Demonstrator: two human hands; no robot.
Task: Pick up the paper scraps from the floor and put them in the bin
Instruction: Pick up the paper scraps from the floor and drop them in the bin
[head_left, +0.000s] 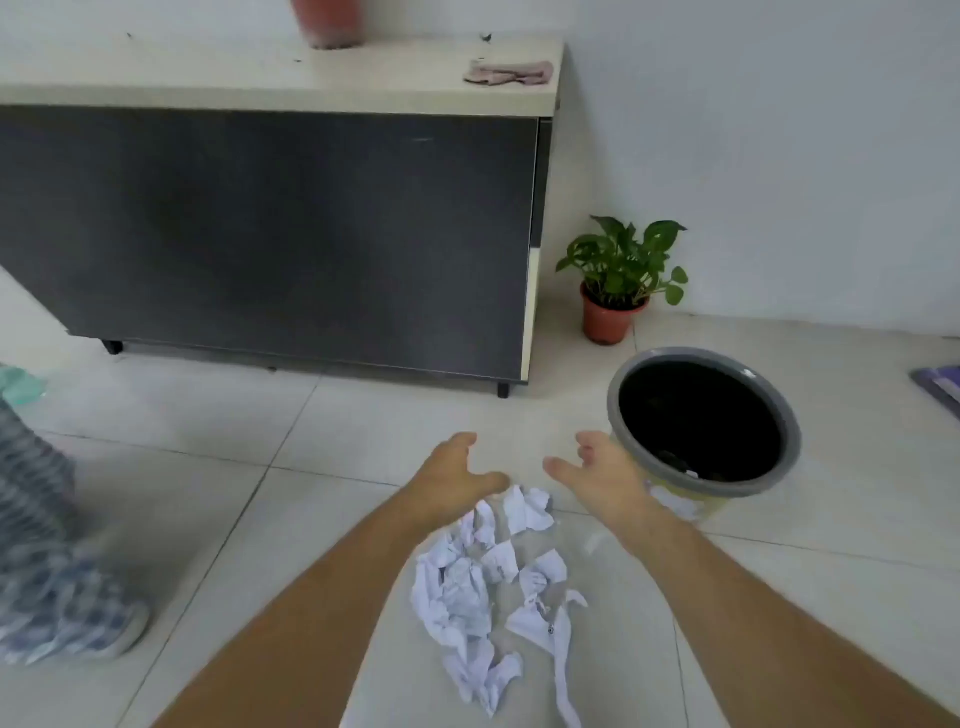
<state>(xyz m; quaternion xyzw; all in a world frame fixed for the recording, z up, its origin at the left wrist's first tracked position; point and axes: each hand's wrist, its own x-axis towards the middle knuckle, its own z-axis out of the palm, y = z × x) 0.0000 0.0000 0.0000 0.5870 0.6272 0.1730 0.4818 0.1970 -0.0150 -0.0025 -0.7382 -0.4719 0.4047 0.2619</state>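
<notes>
A heap of crumpled white paper scraps (493, 577) lies on the pale tiled floor between my forearms. My left hand (457, 480) hovers just beyond the heap's far left edge, fingers spread and empty. My right hand (597, 473) is beside it to the right, also open with nothing in it, close to the bin. The bin (623, 400) is a round bucket with a grey rim and dark inside, standing right of the heap; a few bits lie at its bottom.
A dark cabinet (270, 234) with a light top stands behind, holding a pinkish cloth (509, 73) and a red pot (327, 23). A small potted plant (618, 280) sits by the wall behind the bin. Another person's leg and shoe (62, 587) are at left.
</notes>
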